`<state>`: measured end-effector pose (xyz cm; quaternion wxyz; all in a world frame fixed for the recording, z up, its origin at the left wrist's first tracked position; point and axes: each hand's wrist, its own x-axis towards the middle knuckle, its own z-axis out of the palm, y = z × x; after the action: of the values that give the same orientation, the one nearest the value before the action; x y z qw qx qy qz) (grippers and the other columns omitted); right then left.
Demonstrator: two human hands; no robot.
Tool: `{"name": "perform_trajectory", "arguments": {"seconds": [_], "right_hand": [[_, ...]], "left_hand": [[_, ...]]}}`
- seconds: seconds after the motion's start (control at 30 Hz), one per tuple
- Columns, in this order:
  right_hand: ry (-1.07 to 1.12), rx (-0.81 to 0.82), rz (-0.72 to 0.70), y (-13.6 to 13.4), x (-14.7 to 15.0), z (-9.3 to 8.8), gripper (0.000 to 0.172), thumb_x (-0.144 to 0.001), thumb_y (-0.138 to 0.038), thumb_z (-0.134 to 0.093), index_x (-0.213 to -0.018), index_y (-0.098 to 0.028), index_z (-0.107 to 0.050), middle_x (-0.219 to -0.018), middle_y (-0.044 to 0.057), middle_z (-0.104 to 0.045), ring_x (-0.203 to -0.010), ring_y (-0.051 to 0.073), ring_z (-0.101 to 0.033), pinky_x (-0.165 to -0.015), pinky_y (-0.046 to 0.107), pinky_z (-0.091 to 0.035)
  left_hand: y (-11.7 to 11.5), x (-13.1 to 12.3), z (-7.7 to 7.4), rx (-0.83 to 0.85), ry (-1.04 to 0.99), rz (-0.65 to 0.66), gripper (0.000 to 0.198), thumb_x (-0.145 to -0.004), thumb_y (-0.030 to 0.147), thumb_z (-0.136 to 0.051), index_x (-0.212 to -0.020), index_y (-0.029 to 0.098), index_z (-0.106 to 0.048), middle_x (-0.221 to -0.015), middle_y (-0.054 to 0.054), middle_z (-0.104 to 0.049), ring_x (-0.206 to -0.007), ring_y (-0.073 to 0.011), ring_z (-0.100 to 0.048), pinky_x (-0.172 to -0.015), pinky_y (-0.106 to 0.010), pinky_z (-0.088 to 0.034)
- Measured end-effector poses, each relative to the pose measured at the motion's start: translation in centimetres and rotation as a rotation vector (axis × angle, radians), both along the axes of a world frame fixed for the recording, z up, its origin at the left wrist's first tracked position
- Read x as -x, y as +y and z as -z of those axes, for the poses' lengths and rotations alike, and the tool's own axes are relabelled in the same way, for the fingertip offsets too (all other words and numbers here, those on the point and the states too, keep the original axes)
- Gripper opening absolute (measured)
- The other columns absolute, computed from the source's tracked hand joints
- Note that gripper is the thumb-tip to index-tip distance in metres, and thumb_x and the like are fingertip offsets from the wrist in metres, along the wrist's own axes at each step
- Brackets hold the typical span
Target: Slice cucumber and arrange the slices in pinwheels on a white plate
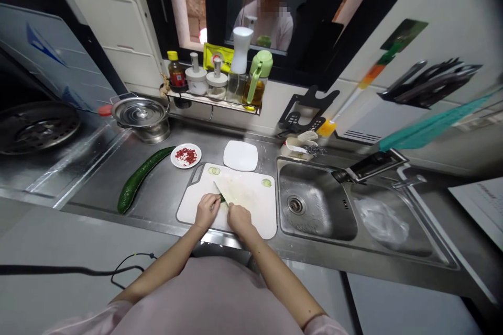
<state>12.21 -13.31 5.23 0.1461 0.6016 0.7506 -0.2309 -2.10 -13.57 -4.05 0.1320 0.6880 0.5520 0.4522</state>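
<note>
My right hand (239,218) is closed around the handle of a knife (220,193), whose blade slants up and to the left over the white cutting board (251,220). Beside the blade, my left hand (207,211) has its fingers bent together on a small green piece of cucumber (222,199), mostly hidden by the fingers and knife. Pale cucumber slices (214,170) lie at the board's upper left. More slices (266,182) are at its upper right. Wet marks show on the board's middle.
A long whole cucumber (143,177) rests left of the board. Behind it are a plate of chopped red bits (186,156) and a white square plate (240,156). The sink (314,214) is at right, a lidded steel pot (141,118) at back left, a condiment shelf (214,102) above.
</note>
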Motion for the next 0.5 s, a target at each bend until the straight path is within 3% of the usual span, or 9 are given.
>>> {"name": "perform_trajectory", "arguments": {"seconds": [0.5], "right_hand": [[0.020,-0.025,0.027,-1.7,-2.7,-0.9,0.031,-0.093,-0.021,-0.036,-0.109,-0.017,-0.062,-0.099,0.013,-0.070,-0.095,0.022,-0.066,-0.075,0.030,-0.045]], "left_hand": [[-0.1,-0.5,-0.4,0.042,-0.022,-0.077,0.014,-0.088,0.020,-0.050,-0.094,0.022,-0.063,-0.090,-0.005,-0.066,-0.089,-0.0202,-0.060,-0.080,-0.036,-0.049]]}}
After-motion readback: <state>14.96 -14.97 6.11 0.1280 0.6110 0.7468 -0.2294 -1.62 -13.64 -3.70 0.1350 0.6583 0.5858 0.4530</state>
